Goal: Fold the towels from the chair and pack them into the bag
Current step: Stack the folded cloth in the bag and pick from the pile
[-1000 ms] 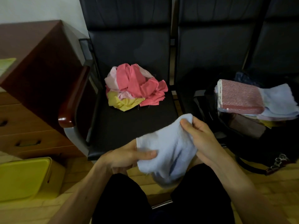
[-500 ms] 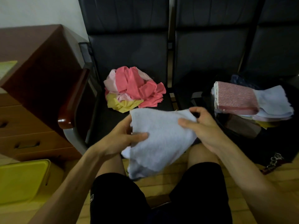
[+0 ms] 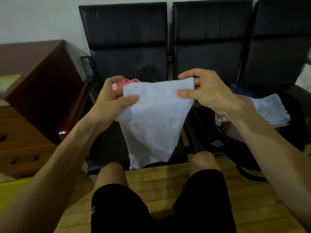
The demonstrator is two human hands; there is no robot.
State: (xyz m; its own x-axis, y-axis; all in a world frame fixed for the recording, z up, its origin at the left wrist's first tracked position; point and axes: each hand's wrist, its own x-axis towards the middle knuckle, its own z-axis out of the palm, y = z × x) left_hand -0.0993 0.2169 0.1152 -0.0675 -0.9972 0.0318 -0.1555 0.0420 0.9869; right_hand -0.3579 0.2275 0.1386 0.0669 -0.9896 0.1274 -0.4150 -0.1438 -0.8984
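Observation:
A pale blue towel (image 3: 154,118) hangs spread in front of me, its lower end dangling above my knees. My left hand (image 3: 109,101) pinches its top left corner between thumb and fingers. My right hand (image 3: 207,91) pinches the top right corner. Behind the towel, only a bit of the pink pile of towels (image 3: 124,84) on the left black chair (image 3: 124,52) shows. On the right, the black bag (image 3: 218,132) holds folded towels, with a pale blue one (image 3: 271,108) on top.
A dark wooden desk with drawers (image 3: 33,101) stands at the left beside the chair's wooden armrest (image 3: 75,113). A yellow box (image 3: 10,190) sits on the floor at lower left. More black chairs (image 3: 212,47) line the wall. My knees are close to the seat edge.
Both hands have lifted the pale blue towel higher and pulled it wider apart, so it now hangs open and covers most of the pink pile. The view has tilted upward.

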